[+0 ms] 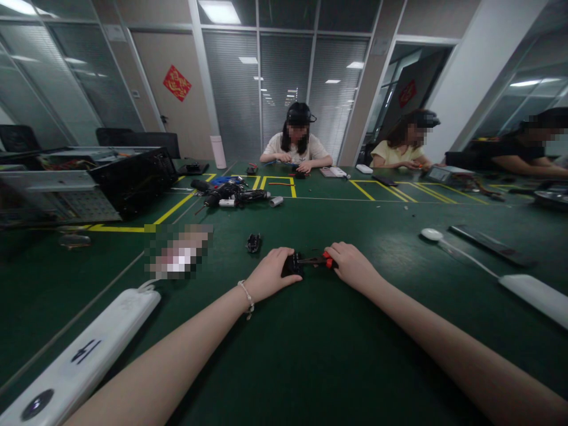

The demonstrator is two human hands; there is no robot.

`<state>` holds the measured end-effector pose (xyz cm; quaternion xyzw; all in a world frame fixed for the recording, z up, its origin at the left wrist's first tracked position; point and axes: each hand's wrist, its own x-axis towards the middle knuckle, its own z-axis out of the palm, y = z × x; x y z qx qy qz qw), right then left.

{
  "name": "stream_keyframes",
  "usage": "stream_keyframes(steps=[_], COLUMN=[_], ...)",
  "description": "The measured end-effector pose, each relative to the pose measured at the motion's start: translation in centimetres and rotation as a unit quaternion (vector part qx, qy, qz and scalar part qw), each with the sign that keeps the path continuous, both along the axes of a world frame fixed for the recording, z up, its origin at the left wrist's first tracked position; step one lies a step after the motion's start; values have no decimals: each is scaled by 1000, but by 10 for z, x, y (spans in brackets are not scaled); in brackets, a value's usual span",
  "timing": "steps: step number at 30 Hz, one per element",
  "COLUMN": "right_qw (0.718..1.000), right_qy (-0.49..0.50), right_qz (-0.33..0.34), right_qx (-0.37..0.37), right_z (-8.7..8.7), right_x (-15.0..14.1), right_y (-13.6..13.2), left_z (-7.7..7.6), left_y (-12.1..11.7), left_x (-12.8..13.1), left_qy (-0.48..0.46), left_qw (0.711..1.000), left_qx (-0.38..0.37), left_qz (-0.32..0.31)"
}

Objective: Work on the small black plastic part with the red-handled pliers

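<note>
My left hand (276, 267) grips a small black part (291, 265) against the green table, thumb on the near side and fingers over the far side. Its exact kind is too small to make out. In my right hand (350, 260) are pliers (329, 259) with red handles, fingers wrapped round the grips. Their dark jaws point left and reach the right edge of the black part; whether they grip it I cannot tell. A second small black piece (253, 242) lies apart, beyond my left hand.
A white power bank-like device (95, 349) lies along my left forearm; another white device (539, 296) with a cable is at right. A drill (217, 195) and tools lie farther off. An opened computer case (84, 183) stands at left. A co-worker (298, 142) sits opposite.
</note>
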<state>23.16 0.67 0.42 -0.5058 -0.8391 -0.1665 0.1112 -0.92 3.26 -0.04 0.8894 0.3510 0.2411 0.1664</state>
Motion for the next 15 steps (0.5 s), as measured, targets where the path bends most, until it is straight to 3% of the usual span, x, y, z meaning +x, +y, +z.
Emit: stream_keyframes(steps=[15], right_qw=[1000], right_qy=[-1], right_qz=[-13], right_qx=[-8], right_z=[-1], right_x=[0], right_y=[0], left_z=[3], left_y=[-1], left_x=[0], left_qy=[7], left_qw=[1000], left_qx=[-10], left_qz=[6])
